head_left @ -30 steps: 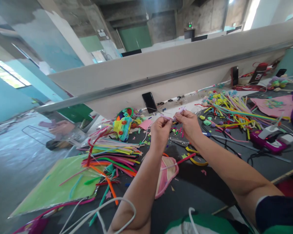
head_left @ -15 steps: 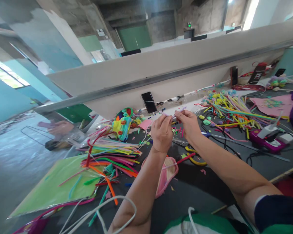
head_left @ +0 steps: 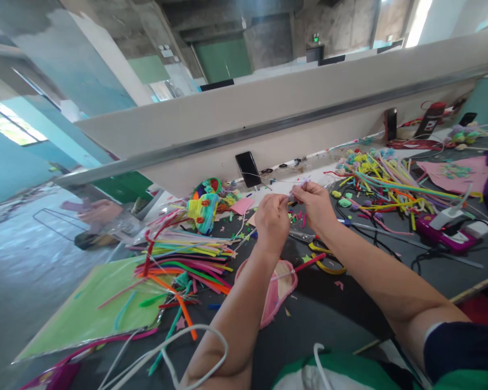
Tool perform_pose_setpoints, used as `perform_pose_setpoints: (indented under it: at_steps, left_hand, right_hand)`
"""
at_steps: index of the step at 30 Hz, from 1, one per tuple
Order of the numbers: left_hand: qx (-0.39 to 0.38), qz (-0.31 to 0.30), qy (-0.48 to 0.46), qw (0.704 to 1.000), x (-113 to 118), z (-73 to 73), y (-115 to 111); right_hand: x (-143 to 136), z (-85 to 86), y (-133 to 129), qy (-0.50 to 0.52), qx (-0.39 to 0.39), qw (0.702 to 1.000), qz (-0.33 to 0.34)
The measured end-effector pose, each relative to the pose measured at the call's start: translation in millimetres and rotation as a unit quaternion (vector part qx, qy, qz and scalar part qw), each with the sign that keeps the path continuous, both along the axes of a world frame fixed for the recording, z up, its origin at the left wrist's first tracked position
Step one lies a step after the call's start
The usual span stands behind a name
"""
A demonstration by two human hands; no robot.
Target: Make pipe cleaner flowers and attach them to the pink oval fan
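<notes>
My left hand (head_left: 272,221) and my right hand (head_left: 315,208) meet over the middle of the table, fingertips pinched close together. Between them is a lilac pipe cleaner (head_left: 305,183); a short fuzzy part shows above my right fingers, while the rest is hidden by the fingers. Scissors with yellow handles (head_left: 329,266) lie under my right wrist. Below my left forearm rests a pink fuzzy flat piece (head_left: 282,295), partly covered, with a red pipe cleaner (head_left: 309,263) by its upper edge.
Bundled coloured pipe cleaners (head_left: 195,249) lie left, by a green sheet in plastic (head_left: 93,309). A yellow-blue fuzzy piece (head_left: 203,212) and a phone (head_left: 248,169) stand behind. To the right are more pipe cleaners (head_left: 390,184), a purple power strip (head_left: 445,235) and cables. A white cord (head_left: 203,327) loops in front.
The lilac pipe cleaner's straight end, which stuck out above my left fingers, no longer shows there. It looks more bunched up at my right fingertips. Both hands have stayed nearly in place.
</notes>
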State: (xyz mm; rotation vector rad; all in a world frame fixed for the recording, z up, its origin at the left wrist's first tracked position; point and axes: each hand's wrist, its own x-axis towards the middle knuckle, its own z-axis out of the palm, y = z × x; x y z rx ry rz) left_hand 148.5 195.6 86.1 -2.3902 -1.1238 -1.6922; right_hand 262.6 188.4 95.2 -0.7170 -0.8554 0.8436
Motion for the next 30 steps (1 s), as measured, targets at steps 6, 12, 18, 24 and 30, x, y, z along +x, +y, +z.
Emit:
perform_pose_setpoints:
  at_steps: [6, 12, 18, 24, 30]
  left_hand:
    - [-0.395, -0.229, -0.151, 0.877, -9, 18.9, 2]
    - [-0.438, -0.278, -0.126, 0.846, -16, 22.9, 4]
    - [-0.133, -0.088, 0.029, 0.987, -15, 24.4, -1]
    - [-0.047, -0.053, 0.145, 0.987, -10, 19.5, -5]
    - [0.022, -0.042, 0.150, 0.988, -8, 10.4, -3]
  right_hand:
    - [9, -5.4, 7, -0.013, 0.030, 0.995, 0.092]
    - [11, -0.9, 4, -0.050, 0.022, 0.995, 0.085]
    - [15, 3.7, 3, -0.062, 0.005, 0.998, 0.015]
    - [14, 5.5, 2, -0.028, -0.010, 0.999, 0.017]
    - [7, 10.2, -4, 0.006, -0.028, 0.999, 0.027]
